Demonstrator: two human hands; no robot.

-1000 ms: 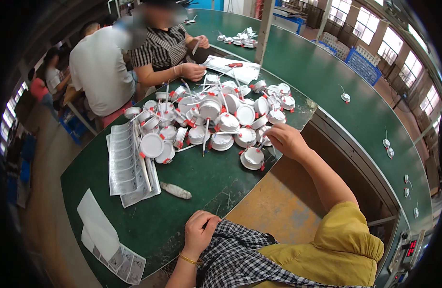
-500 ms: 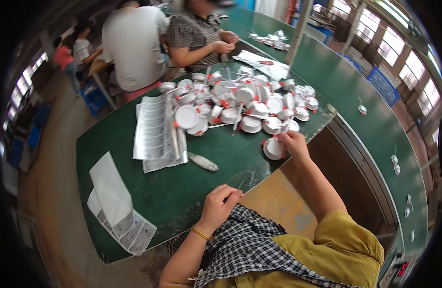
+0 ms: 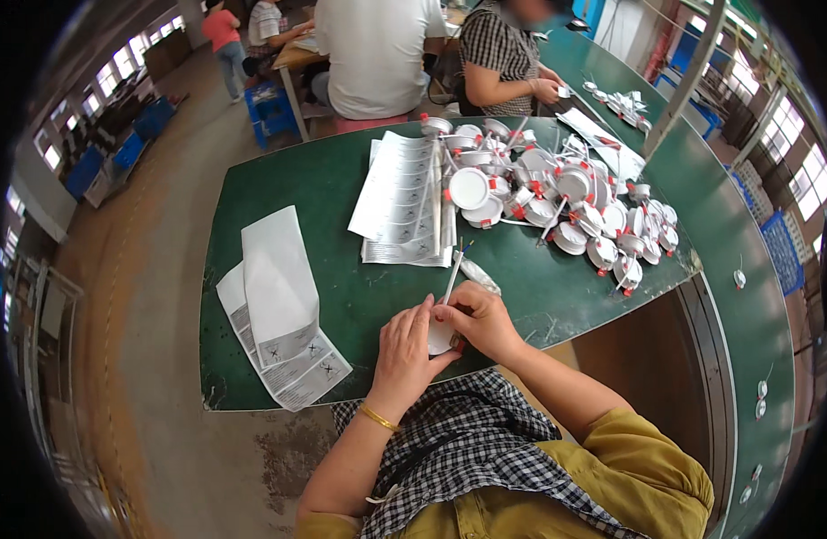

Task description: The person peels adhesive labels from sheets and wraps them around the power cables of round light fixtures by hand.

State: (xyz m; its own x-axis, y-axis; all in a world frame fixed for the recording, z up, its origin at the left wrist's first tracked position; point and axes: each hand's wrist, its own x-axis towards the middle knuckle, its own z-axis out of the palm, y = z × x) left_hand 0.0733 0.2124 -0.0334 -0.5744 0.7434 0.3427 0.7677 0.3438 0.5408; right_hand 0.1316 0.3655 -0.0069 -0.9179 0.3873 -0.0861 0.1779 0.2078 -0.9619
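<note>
Between my two hands, close to the table's near edge, is a small round white downlight (image 3: 441,338) with red clips. Its white cable (image 3: 453,277) points up and away, ending in thin coloured wires. My left hand (image 3: 404,355) is closed around the left side of the lamp, fingers along its rim. On the other side my right hand (image 3: 481,323) pinches at the lamp near the cable's base; its fingertips partly hide that spot. A heap of similar downlights (image 3: 575,184) lies beyond, to the right. Just past my right hand rests a whitish, wrapped-looking slim object (image 3: 479,273).
Printed label sheets (image 3: 400,198) lie left of the heap, and more strips (image 3: 283,278) at the left of the green table (image 3: 332,287). A green conveyor (image 3: 746,341) carrying scattered lamps curves along the right. A co-worker (image 3: 499,63) sits opposite; a metal post (image 3: 687,76) stands by the heap.
My right hand has brought a downlight from the heap's near edge to my left hand, which now holds it too. The view has turned, shifting the table rightward and upward.
</note>
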